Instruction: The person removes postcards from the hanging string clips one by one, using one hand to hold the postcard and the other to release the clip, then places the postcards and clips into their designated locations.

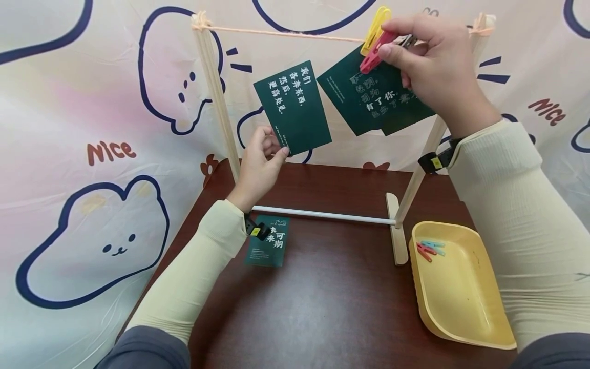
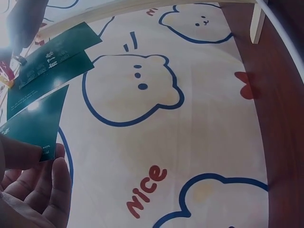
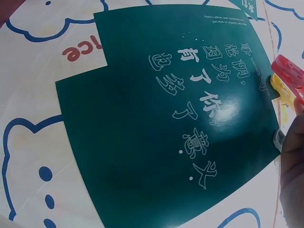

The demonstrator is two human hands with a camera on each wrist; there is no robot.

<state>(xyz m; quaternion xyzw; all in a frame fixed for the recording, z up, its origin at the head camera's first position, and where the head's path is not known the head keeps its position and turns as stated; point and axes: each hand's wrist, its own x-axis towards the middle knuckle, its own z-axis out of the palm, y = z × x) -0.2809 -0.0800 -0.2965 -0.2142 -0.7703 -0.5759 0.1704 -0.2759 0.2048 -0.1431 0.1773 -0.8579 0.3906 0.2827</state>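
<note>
Currently, the left hand's (image 1: pixel 256 170) fingers (image 1: pixel 280 154) pinch 1 green card (image 1: pixel 297 115), the right hand's (image 1: pixel 435 66) 1 red clip (image 1: pixel 374 55).

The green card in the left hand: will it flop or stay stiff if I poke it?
Probably fairly stiff: the left hand pinches the green card near one lower corner, yet it doesn't droop. It's likely light, since it looks thin. It may be slippery, as it shines in the left wrist view.

Tabletop card (image 1: pixel 276 253): was partly hidden by wrist strap (image 1: pixel 258 230)
Held card (image 1: pixel 301 123): small print was too tiny to read
Pink clip (image 3: pixel 288 71): ran off right wrist view
Left hand (image 2: pixel 40 190): ran off left wrist view
</note>
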